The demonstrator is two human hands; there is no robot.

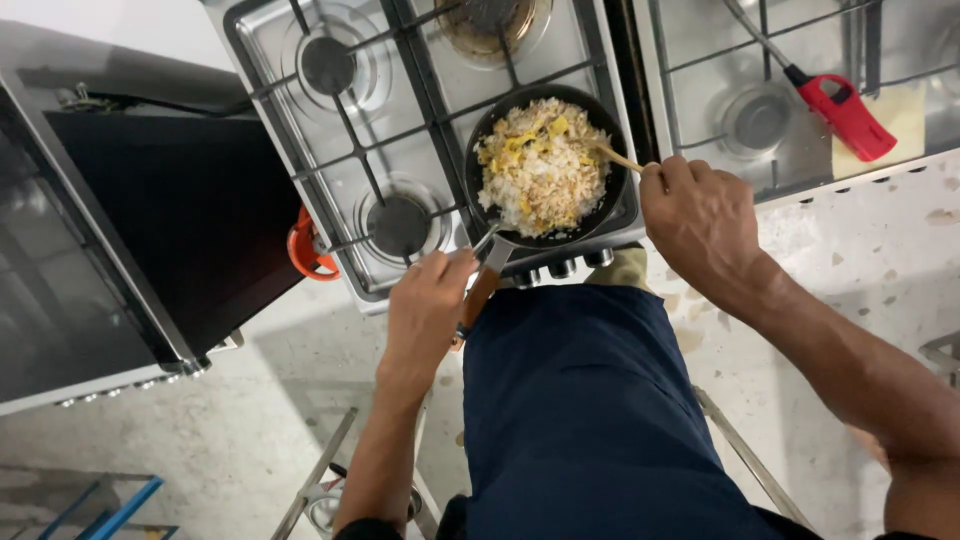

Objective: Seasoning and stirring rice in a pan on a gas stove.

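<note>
A black frying pan [545, 165] filled with fried rice [543, 165] and yellow egg pieces was seen on the near right burner of a steel gas stove [420, 130]. Its brown handle [478, 298] was gripped by the left hand [425, 310], closed around it just below the stove's front edge. A wooden spatula [618, 158] was held in the closed right hand [698, 215] at the pan's right rim, its tip buried in the rice. A red stick lighter [845, 115] was lying on a second stove [800, 90] to the right, well apart from both hands. An orange ring-shaped object [303, 248] was visible left of the stove.
</note>
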